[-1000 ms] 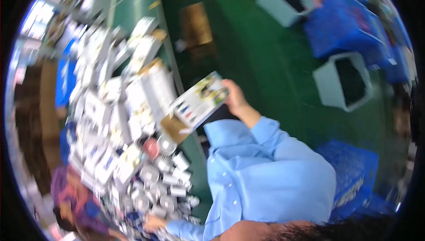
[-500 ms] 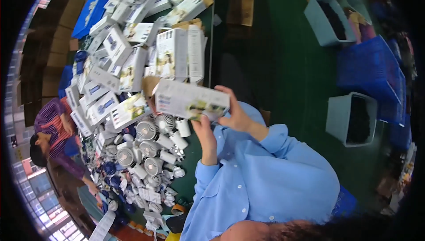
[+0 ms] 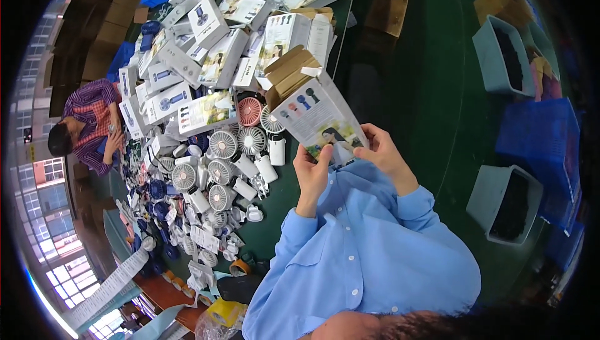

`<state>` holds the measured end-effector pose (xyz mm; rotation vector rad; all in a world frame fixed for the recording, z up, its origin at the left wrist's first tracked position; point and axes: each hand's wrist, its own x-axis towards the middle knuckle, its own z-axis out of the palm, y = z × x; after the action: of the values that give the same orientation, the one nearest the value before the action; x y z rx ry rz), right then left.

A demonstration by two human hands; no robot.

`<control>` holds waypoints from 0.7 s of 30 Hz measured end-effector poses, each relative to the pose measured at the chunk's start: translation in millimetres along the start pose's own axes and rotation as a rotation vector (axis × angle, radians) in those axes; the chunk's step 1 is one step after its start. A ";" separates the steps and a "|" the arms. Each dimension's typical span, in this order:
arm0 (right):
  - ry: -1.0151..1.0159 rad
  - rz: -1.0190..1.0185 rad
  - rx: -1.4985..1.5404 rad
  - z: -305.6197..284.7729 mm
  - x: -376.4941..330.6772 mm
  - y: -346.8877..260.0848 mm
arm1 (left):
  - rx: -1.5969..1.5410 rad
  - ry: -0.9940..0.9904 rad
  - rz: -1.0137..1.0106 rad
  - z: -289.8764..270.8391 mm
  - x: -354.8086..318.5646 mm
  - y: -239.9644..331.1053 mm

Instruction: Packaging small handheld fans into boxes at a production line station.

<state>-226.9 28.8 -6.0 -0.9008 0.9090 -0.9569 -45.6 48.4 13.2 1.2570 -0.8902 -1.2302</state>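
Observation:
A white printed carton (image 3: 317, 117) with fan pictures is held in front of my chest, tilted, its brown inner flaps standing open at the far end. My left hand (image 3: 314, 174) grips its near left corner, thumb on the printed face. At the near right corner my right hand (image 3: 386, 157) pinches the same carton. Whether anything is inside cannot be seen. Just left of the carton lie handheld fans, among them a pink fan (image 3: 250, 111) and a white fan (image 3: 252, 140).
Similar white boxes (image 3: 220, 59) are heaped at the far left. Beyond a person in a striped top (image 3: 94, 124) sits across the table. On the right stand grey bins (image 3: 494, 215) and blue crates (image 3: 544, 146). Tape rolls (image 3: 240, 267) lie near the table's front.
The carton has turned from lying sideways to pointing away from me, showing its open flaps. Both hands have shifted their grip. My view has swung, and the co-worker's arms have drawn in.

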 end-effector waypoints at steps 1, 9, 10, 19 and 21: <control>0.006 -0.002 0.018 3.4 -0.5 -3.2 | -0.004 0.009 0.002 0.1 0.6 1.7; 0.018 -0.002 -0.005 18.1 6.6 -3.4 | -0.091 0.086 0.047 -7.9 -1.3 -1.0; 0.022 -0.008 -0.027 20.3 8.2 -3.2 | -0.079 0.092 0.026 -11.1 -1.6 0.5; 0.180 -0.063 -0.078 39.0 30.6 9.4 | -0.026 0.088 -0.167 -12.3 -1.6 1.1; 0.169 -0.034 -0.064 36.8 33.4 7.8 | -0.032 0.081 -0.156 -13.7 3.6 -2.2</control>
<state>-181.2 8.1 -8.0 -0.9017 1.0760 -1.0497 -32.1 47.8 8.5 1.3615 -0.7219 -1.3006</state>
